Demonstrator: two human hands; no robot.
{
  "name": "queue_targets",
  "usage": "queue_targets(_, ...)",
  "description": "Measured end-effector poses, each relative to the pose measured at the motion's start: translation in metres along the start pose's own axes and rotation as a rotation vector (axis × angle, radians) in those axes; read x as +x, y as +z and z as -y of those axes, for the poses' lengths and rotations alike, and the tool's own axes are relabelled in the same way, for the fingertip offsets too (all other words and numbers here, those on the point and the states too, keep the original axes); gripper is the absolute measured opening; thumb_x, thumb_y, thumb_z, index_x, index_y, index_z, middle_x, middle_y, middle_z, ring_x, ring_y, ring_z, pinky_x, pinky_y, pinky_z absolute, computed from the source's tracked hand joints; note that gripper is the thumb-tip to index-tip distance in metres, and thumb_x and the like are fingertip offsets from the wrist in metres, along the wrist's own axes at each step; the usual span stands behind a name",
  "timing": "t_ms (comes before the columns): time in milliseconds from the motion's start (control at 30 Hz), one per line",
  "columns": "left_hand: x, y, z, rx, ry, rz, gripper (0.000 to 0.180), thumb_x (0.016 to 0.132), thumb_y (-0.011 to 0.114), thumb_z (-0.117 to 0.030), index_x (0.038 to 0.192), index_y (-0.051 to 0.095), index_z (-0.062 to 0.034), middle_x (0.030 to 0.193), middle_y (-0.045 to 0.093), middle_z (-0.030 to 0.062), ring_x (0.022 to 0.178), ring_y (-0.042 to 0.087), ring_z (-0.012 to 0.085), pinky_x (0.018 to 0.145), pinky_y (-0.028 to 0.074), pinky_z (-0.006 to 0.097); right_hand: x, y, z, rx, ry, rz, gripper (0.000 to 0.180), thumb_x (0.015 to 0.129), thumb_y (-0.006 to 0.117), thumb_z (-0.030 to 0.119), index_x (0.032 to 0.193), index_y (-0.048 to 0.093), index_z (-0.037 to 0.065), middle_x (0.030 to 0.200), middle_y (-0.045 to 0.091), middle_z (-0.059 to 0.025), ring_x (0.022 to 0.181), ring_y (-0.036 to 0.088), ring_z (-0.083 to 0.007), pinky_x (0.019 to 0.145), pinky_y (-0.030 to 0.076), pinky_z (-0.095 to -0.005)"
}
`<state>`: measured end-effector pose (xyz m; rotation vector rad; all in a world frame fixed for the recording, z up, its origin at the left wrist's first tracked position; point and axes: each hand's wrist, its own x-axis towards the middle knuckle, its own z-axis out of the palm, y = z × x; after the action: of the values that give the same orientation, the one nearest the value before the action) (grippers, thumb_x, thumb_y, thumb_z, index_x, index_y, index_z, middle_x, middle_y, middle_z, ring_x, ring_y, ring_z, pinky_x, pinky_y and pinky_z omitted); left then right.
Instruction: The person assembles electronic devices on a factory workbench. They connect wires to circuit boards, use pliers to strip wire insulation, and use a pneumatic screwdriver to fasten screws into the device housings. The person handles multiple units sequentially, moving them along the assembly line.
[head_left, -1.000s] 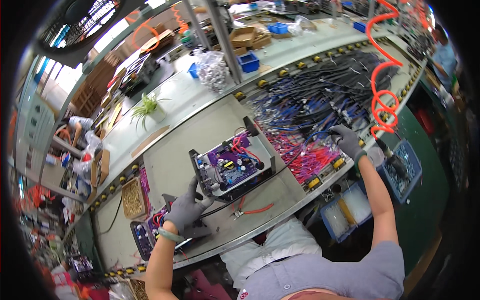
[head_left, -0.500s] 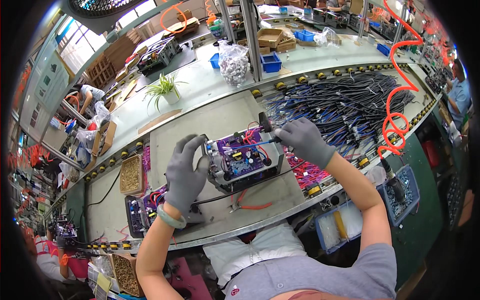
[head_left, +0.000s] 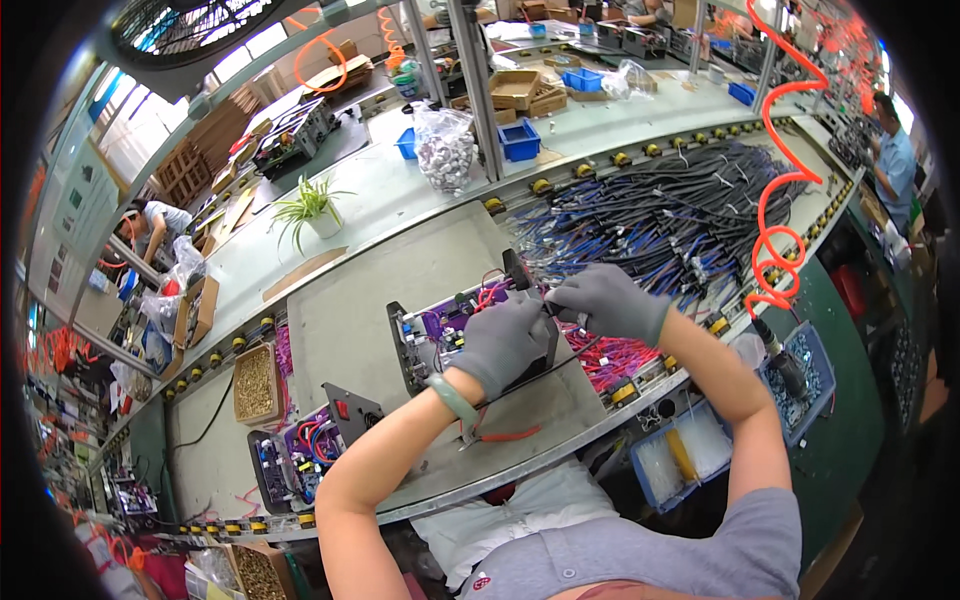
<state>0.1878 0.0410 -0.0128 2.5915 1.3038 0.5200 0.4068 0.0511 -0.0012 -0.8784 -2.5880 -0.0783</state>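
Observation:
A metal-and-black chassis with a purple circuit board [head_left: 436, 322] stands on the bench before me. My left hand [head_left: 497, 343], in a grey glove, reaches across the board to the chassis's right end, its fingers closed. Beside it, my gloved right hand [head_left: 612, 305] is closed too, fingertips meeting the left's near the upright black end piece [head_left: 515, 268]. What the fingertips pinch is hidden. A black cable [head_left: 585, 349] runs below the right hand. Cutting pliers with orange handles [head_left: 508, 435] lie in front of the chassis, partly under my left forearm.
Left stands another purple-board unit [head_left: 300, 455] with a black switch panel [head_left: 350, 412]. A box of brass-coloured parts [head_left: 258, 385] lies beyond it. Black cables [head_left: 690, 215] are heaped at right, beneath an orange coiled hose [head_left: 780, 245] carrying a driver [head_left: 785, 365]. Blue bins [head_left: 650, 470] flank the bench.
My left hand has left the chassis's left end and crossed over the board to the right hand. The right hand stays at the right end. The switch panel at left has come into view.

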Motion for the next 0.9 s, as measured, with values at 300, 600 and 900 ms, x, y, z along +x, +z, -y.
queue_targets(300,0.0,-0.003,-0.013,0.246,0.038,0.128,0.019,0.08,0.062,-0.012,0.096,0.057,-0.0032,0.081,0.062,0.014,0.069,0.067,0.0308,0.055,0.051,0.044,0.0,0.016,0.008,-0.21,0.025,0.117,0.018,0.077,0.062,0.017,0.094,0.059,0.009,0.072,0.06,-0.0038,0.067,0.063,-0.0239,0.062,0.048,-0.0371)
queue_targets(600,-0.028,-0.065,0.022,0.264,-0.063,0.332,0.016,0.088,0.053,-0.022,0.094,0.062,-0.0102,0.078,0.066,0.015,0.076,0.067,0.0352,0.064,0.05,0.048,-0.025,0.008,0.016,0.02,0.145,-0.229,0.052,0.075,0.071,0.014,0.123,0.054,0.006,0.098,0.064,-0.0152,0.088,0.064,-0.0325,0.078,0.051,-0.0393)
queue_targets(900,-0.013,-0.068,0.026,-1.015,-0.448,-0.157,0.02,0.086,0.068,-0.021,0.096,0.066,-0.0033,0.07,0.06,0.0005,0.06,0.054,0.0064,0.053,0.044,0.024,0.039,-0.013,0.031,0.252,0.127,-0.422,0.037,0.079,0.069,0.01,0.114,0.061,0.008,0.098,0.066,-0.0124,0.088,0.064,-0.0334,0.077,0.051,-0.0424)
